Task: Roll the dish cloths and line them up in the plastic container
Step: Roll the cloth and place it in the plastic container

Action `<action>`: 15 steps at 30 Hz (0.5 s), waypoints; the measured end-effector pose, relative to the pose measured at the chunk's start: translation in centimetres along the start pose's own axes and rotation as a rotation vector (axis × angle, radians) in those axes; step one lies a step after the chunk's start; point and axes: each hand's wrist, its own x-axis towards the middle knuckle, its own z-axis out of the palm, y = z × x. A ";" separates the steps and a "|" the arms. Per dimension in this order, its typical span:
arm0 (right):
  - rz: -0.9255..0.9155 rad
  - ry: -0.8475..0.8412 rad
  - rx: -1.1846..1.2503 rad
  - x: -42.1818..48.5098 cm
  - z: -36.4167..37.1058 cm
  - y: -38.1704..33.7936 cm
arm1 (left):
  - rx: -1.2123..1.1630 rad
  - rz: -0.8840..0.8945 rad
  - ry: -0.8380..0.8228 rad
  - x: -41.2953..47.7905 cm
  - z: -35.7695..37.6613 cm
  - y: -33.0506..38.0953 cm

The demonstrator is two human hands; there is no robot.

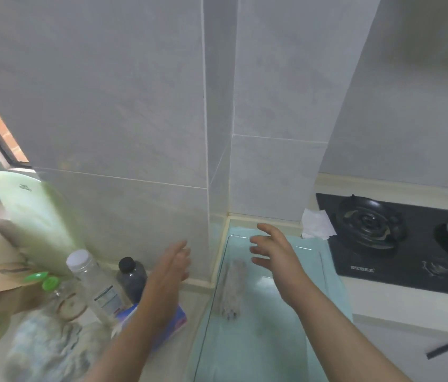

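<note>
Both hands hung in the air over the lower middle of the frame, and neither held anything. The left hand (172, 267) was released, its fingers straight and pointing toward the tiled wall, above the gap between the bottles and the box. The right hand (272, 255) was likewise released, fingers spread and loosely bent, over the far end of the clear plastic container (258, 340).

The container sat on the tabletop at lower centre, its far end near the corner of the wall. One rolled dish cloth (229, 288), pale grey, lay inside it along the left wall, pointing away from the camera. The rest of the container floor to its right looked bare.

At the lower left of the frame lay a blurred heap of loose cloths (44, 346), grey and bluish, apparently not yet rolled. Near it stood a clear bottle (93, 282) and a dark bottle (132, 277). A gas hob (410, 238) filled the right edge.

The step in hand seemed to be the pause between cloths: one roll placed, hands free. The next move would probably call for reaching down-left to the heap, taking a single cloth, flattening it on the tabletop and rolling it tightly. It would then go just beside the first roll, parallel to it, so the row stayed straight.
</note>
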 end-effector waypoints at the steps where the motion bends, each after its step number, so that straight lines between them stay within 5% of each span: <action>1: -0.014 -0.039 0.030 -0.8 0.0 -1.1 | -0.024 0.010 0.027 0.0 0.0 0.8; 15: -0.061 -0.628 0.005 -7.5 -6.7 -3.4 | 0.015 0.126 0.474 -16.7 8.1 3.1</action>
